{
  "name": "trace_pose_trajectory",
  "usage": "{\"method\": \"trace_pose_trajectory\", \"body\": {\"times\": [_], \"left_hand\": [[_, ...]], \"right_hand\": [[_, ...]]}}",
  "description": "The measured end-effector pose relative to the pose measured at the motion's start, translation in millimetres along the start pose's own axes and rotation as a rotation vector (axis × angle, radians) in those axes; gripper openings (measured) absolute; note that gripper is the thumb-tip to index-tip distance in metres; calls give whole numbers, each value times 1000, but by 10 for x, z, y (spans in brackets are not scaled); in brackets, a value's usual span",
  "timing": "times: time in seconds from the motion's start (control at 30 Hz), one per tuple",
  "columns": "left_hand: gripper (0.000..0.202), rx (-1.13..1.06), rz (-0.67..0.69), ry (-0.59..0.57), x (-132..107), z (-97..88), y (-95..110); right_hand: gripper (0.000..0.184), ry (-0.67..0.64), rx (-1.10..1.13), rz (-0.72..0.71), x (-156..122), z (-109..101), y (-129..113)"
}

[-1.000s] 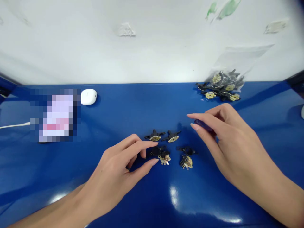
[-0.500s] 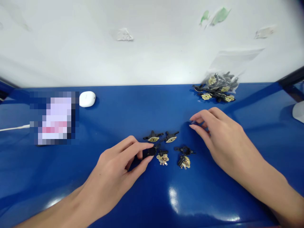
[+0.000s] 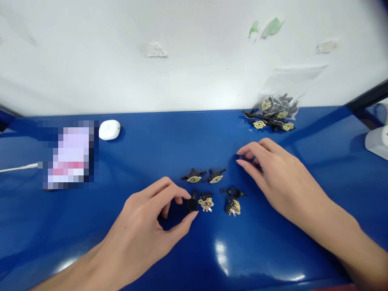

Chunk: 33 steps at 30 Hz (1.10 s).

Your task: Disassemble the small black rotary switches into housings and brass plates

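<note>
My left hand [image 3: 142, 222] pinches a round black plastic part [image 3: 192, 205] between thumb and fingertips, just left of a brass-coloured rotary component [image 3: 206, 204]. My right hand [image 3: 273, 178] hangs curled above the blue table top [image 3: 169, 141], and its fingers close around a dark blue handle, which is nearly hidden. Nearest those fingertips lie two black-and-brass rotary switches [image 3: 194, 176] [image 3: 216, 176]. Below them are a black plastic bracket [image 3: 233, 192] and another assembled component [image 3: 233, 207].
A plastic bag [image 3: 274, 113] of similar parts lies at the table's back right, with loose ones around it. At back left are a white rounded case [image 3: 109, 129], a pixelated object [image 3: 68, 155] and a white cable [image 3: 18, 167]. A white device [image 3: 377, 141] stands at right.
My left hand has drawn the black part off the brass component. My right hand has moved left and curled, hiding the blue handle. The whole view has tilted slightly.
</note>
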State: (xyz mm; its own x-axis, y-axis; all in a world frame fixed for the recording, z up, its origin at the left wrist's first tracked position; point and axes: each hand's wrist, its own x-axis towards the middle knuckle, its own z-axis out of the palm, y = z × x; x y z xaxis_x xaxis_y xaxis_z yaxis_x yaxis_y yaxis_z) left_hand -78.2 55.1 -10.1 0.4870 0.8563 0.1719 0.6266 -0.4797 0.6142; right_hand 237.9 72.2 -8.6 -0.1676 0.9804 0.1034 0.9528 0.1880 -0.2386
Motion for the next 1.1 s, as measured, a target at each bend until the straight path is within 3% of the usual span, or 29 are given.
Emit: {"method": "trace_pose_trajectory", "body": {"times": [0.53, 0.7, 0.8, 0.9, 1.1], "left_hand": [[16, -1, 17, 9, 5, 4, -9], [21, 1, 45, 5, -7, 14, -62], [26, -21, 37, 10, -1, 0, -57], [19, -44, 25, 8, 13, -27, -37], [3, -63, -9, 33, 33, -61, -11]], "right_hand": [[31, 56, -94, -15, -15, -20, -140], [35, 116, 25, -11, -7, -55, -185], [31, 104, 167, -136, -7, -105, -224], [25, 24, 237, -289, -22, -108, -258], [21, -63, 188, -348, -18, 6, -288]]}}
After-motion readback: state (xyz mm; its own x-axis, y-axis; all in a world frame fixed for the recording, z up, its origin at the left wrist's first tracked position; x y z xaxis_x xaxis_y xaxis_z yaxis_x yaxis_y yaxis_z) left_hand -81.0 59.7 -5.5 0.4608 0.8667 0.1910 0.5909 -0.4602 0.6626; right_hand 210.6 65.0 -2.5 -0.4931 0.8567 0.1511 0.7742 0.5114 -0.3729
